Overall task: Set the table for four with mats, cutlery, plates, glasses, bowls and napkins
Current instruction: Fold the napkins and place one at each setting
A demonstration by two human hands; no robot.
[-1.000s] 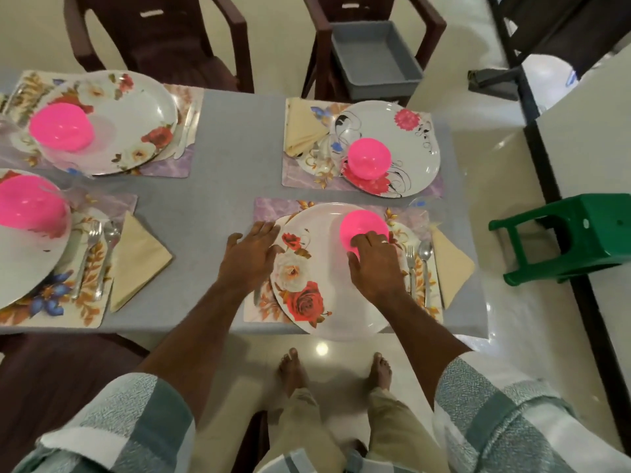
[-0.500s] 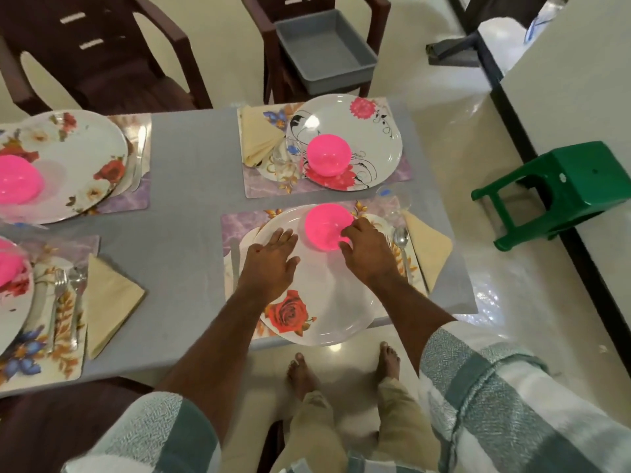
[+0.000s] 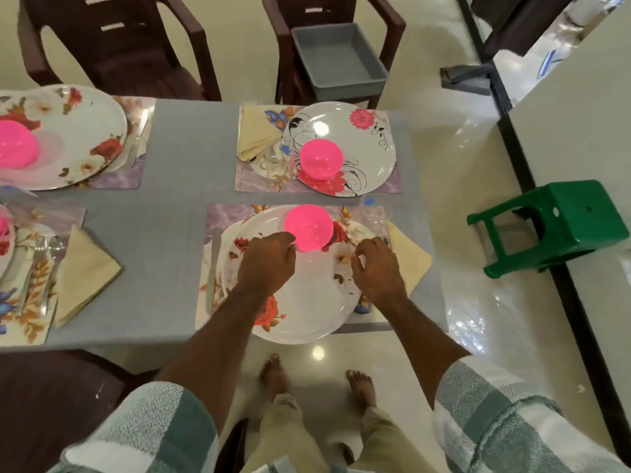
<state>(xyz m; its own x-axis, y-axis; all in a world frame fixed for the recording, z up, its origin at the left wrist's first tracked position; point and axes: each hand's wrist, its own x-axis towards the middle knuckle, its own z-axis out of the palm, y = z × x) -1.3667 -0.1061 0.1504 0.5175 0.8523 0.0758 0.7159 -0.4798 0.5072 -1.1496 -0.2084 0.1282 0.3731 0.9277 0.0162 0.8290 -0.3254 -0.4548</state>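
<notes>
In front of me a floral plate (image 3: 307, 302) lies on a purple mat (image 3: 225, 216), jutting over the table's near edge. A pink bowl (image 3: 309, 227) stands on the plate's far part. My left hand (image 3: 266, 264) hovers over the plate with bent fingers against the bowl's near-left side. My right hand (image 3: 377, 268) is loosely curled over the plate's right rim and holds nothing. A yellow napkin (image 3: 409, 257) lies right of it, a knife (image 3: 211, 268) left of the plate, and a clear glass (image 3: 374, 213) at the mat's far right.
Three more settings with plates and pink bowls lie on the grey table (image 3: 170, 233): far right (image 3: 355, 138), far left (image 3: 68, 131), near left with a napkin (image 3: 82, 274). A grey bin (image 3: 338, 59) sits on a brown chair. A green stool (image 3: 560, 223) stands at right.
My right hand left the pink bowl and moved right toward the plate's rim. My left hand slid from the plate's left side to beside the bowl.
</notes>
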